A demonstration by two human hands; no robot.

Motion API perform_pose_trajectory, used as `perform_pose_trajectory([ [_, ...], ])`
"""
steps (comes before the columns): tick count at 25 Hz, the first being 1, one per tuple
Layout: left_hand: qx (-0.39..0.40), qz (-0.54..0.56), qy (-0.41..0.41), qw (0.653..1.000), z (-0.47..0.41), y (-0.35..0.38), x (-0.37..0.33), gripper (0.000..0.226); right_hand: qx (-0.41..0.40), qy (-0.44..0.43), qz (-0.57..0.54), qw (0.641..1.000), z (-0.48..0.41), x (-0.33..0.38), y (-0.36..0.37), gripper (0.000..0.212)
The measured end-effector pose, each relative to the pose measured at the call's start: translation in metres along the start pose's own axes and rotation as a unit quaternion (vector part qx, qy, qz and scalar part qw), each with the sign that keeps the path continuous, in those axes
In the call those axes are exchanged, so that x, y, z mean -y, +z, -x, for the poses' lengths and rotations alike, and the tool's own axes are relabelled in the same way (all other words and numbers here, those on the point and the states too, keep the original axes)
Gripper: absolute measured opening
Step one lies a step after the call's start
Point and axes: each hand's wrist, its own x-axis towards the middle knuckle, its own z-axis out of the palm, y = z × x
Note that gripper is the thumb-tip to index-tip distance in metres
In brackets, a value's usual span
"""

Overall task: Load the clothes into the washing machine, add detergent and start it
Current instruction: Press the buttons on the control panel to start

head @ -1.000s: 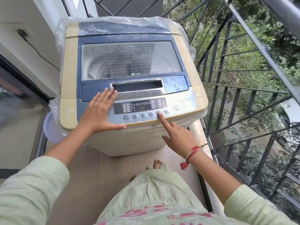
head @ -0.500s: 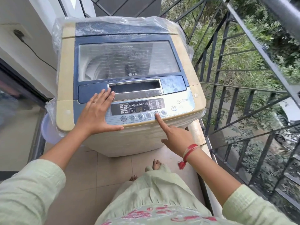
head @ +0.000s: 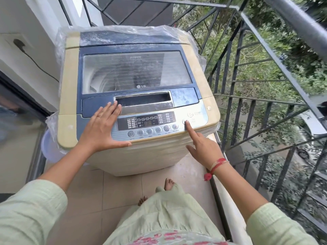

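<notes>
Washing machine [head: 138, 103] on balcony floor [head: 115, 188], lid shut; heavy, rigid | my left hand [head: 102, 124] flat on panel [head: 146, 123] | my right hand [head: 203, 147], index straight, touches front-right button [head: 184, 120]: light press suffices, I judge.

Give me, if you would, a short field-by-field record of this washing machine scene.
Washing machine: top-loader, plastic sheet round its back and sides
Lid: closed
Display: lit
Left hand: flat on the lid's front edge and the panel
Right hand: index fingertip on a round button just below the power button
Railing: right of the machine
</notes>
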Motion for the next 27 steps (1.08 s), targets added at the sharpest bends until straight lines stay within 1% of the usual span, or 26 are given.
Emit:
perform_pose_trajectory([
  [2,-0.003,0.000,-0.001,1.000,0.000,0.001,0.000,0.128,0.008,0.006,0.017,1.000,-0.001,-0.001,-0.004,0.081],
  [5,-0.005,-0.003,0.000,1.000,0.001,0.001,0.000,0.128,0.016,0.027,0.083,0.996,-0.004,0.000,-0.014,0.076],
  [7,-0.005,-0.003,-0.001,1.000,0.002,0.001,-0.001,0.128,0.017,0.025,0.123,0.992,-0.011,0.005,-0.022,0.074],
  [8,-0.004,-0.001,-0.002,1.000,0.002,0.001,-0.002,0.128,0.018,0.019,0.131,0.991,-0.014,0.007,-0.025,0.070],
  [10,-0.001,0.001,-0.002,1.000,0.003,0.000,-0.003,0.128,0.026,0.014,0.111,0.993,-0.019,0.007,-0.028,0.059],
  [11,0.000,0.001,-0.001,1.000,0.003,0.000,-0.003,0.128,0.033,0.016,0.093,0.995,-0.019,0.005,-0.028,0.057],
  [14,0.001,-0.004,-0.002,1.000,0.004,0.000,-0.002,0.128,0.020,0.004,0.067,0.998,0.000,-0.004,-0.012,0.072],
  [16,0.005,-0.006,0.001,1.000,0.003,0.001,-0.001,0.128,-0.010,-0.010,0.021,1.000,0.021,-0.005,0.006,0.074],
  [18,-0.002,-0.003,0.000,1.000,0.003,0.000,0.000,0.128,-0.039,-0.050,-0.042,0.997,0.039,-0.001,0.024,0.072],
  [20,-0.005,0.002,-0.001,1.000,0.004,0.001,0.000,0.128,-0.077,-0.111,-0.074,0.988,0.050,0.006,0.038,0.062],
  [22,0.001,0.000,0.001,1.000,0.004,0.000,0.000,0.128,-0.098,-0.153,-0.084,0.980,0.057,0.012,0.049,0.044],
  [24,-0.004,0.003,0.002,1.000,0.004,0.000,0.000,0.128,-0.079,-0.176,-0.100,0.976,0.063,0.019,0.058,0.026],
  [25,-0.002,0.004,0.001,1.000,0.005,-0.001,-0.001,0.128,-0.063,-0.182,-0.106,0.975,0.064,0.022,0.061,0.020],
  [27,-0.002,0.002,0.002,1.000,0.005,-0.001,-0.002,0.128,-0.058,-0.195,-0.103,0.974,0.065,0.026,0.065,0.016],
])
